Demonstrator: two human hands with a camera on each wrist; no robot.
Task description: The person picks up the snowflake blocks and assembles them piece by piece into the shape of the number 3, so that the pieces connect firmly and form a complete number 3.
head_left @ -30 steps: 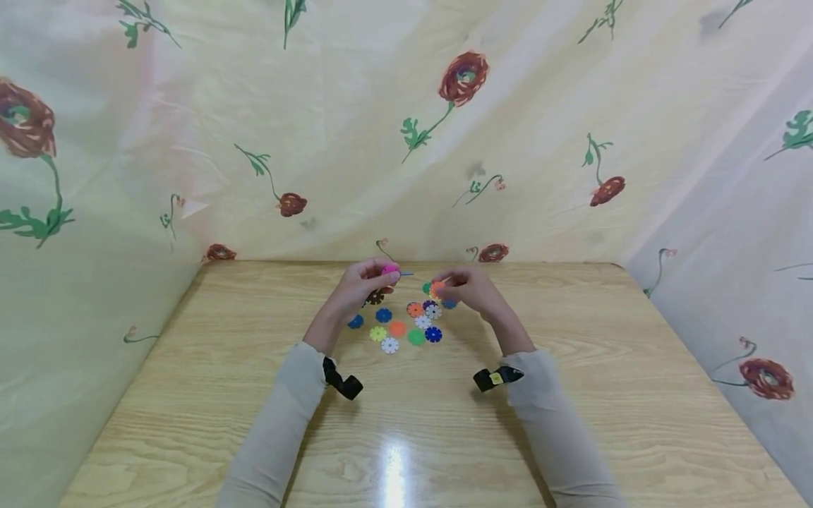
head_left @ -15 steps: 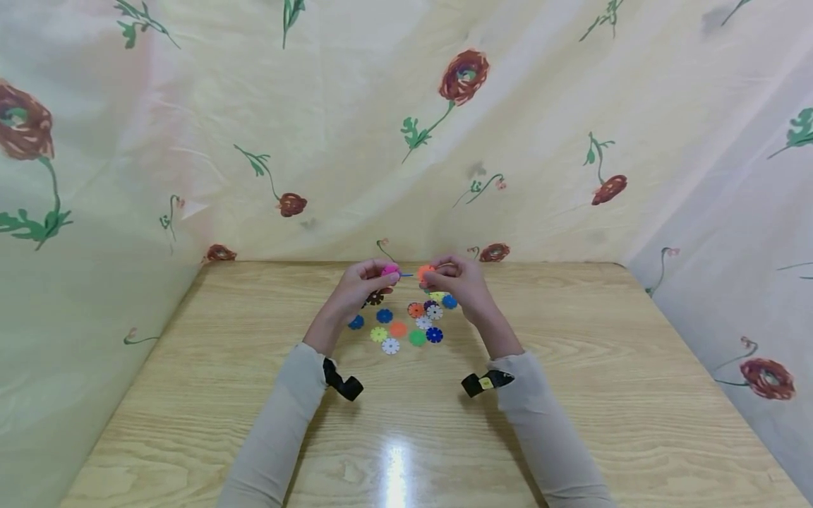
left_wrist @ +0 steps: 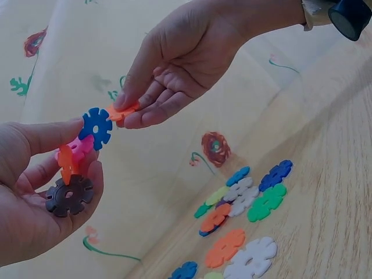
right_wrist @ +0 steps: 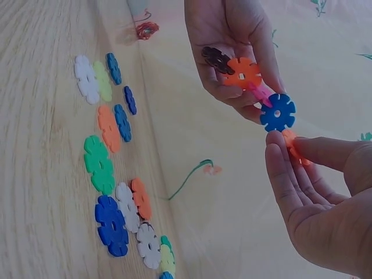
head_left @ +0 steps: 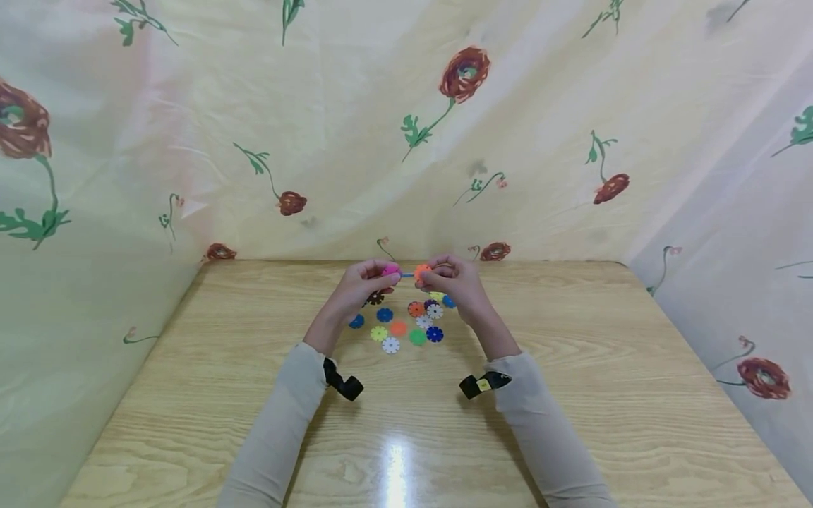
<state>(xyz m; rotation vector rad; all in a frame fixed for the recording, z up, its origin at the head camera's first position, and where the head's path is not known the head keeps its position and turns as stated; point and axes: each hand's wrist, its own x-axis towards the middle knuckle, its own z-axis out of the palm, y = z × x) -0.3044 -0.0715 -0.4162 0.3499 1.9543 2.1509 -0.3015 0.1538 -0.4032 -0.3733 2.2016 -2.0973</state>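
Observation:
My left hand holds a short chain of interlocking snowflake discs above the far part of the table. A dark brown disc joins an orange disc, then a pink disc, then a blue disc at the chain's outer end. Between thumb and fingers, my right hand pinches another orange disc. Its edge meets the rim of the blue disc in both wrist views. The pinching fingers partly cover that orange disc.
Loose snowflake discs lie on the wooden table below the hands, among them a white disc, a green disc and a dark blue disc. Some overlap. A flowered cloth hangs behind the table's far edge.
My right hand has lifted the orange disc from above the scattered discs and brought it left to the blue disc. My left hand has stayed nearly still with the chain.

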